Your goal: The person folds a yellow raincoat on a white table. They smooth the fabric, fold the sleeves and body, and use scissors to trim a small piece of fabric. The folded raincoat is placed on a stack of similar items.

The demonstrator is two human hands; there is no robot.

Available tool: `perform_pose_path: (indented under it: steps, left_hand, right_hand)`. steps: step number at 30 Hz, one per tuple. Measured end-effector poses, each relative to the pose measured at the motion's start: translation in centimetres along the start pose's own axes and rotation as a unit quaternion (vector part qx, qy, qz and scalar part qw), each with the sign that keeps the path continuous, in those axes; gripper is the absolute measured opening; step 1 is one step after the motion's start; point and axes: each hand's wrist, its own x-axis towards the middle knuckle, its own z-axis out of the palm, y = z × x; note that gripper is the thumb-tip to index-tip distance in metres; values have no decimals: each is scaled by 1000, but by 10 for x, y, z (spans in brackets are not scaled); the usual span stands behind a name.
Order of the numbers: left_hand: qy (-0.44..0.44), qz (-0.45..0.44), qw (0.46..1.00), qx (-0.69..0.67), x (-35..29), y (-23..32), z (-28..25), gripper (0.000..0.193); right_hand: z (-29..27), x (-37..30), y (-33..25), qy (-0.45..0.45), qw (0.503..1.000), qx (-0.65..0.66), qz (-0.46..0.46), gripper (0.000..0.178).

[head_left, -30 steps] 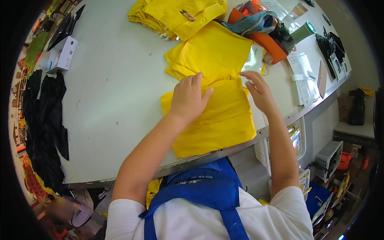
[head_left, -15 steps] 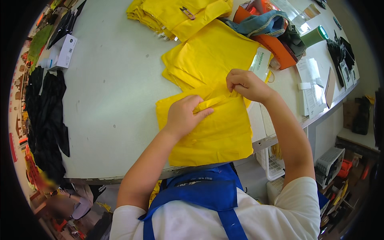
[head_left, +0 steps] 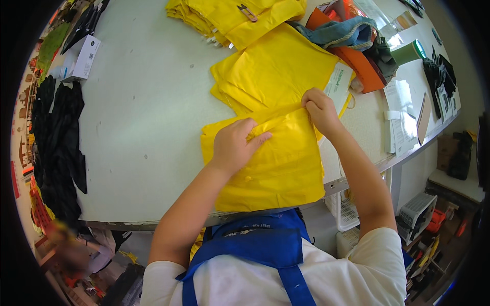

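Note:
A folded yellow garment (head_left: 278, 176) lies flat at the table's near edge, its smooth fabric lightly creased. On its left side rests my left hand (head_left: 236, 145), closed on the upper layer with the thumb lying along the cloth; part of the grip is hidden by the hand. At the garment's far right corner, my right hand (head_left: 320, 109) pinches the folded edge between thumb and fingers. Just beyond lies another yellow folded piece (head_left: 278, 66), with a white printed card (head_left: 338, 84) at its right side.
A stack of yellow fabric (head_left: 219, 20) at the back carries small thread snips (head_left: 247, 13). An orange box (head_left: 365, 74) holds a blue cloth (head_left: 342, 34). A green thread cone (head_left: 408, 52) and papers (head_left: 400, 115) sit at right. Black cloth (head_left: 61, 148) lies along the left edge.
My right hand has moved slightly right and away from me, drawing the garment's far edge taut. The raised strip between the hands now lies flatter. My left hand stays nearly in place.

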Motion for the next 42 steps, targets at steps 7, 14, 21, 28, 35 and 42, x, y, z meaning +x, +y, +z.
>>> perform_pose_path:
  steps: [7, 14, 21, 28, 35, 42]
  left_hand:
    - [-52, -63, 995, 52, 28, -21, 23, 39]
    - [194, -378, 901, -89, -175, -55, -7, 50]
    - [108, -376, 656, -646, -179, -45, -49, 66]
    - [80, -354, 548, -753, -193, -35, 9, 84]
    - [122, -318, 548, -764, -210, -36, 1, 85]
    - [81, -387, 526, -753, -214, -18, 7, 62]
  right_hand:
    - [37, -52, -18, 40, 987, -148, 48, 56]
    - [35, -75, -12, 42, 977, -5, 211, 78]
    - [37, -89, -41, 37, 903, 289, 315, 57]
    - [129, -146, -53, 112, 872, 303, 368, 55]
    - [82, -106, -84, 107, 976, -185, -44, 69]
    - [102, -33, -90, -194, 935, -211, 207, 82]
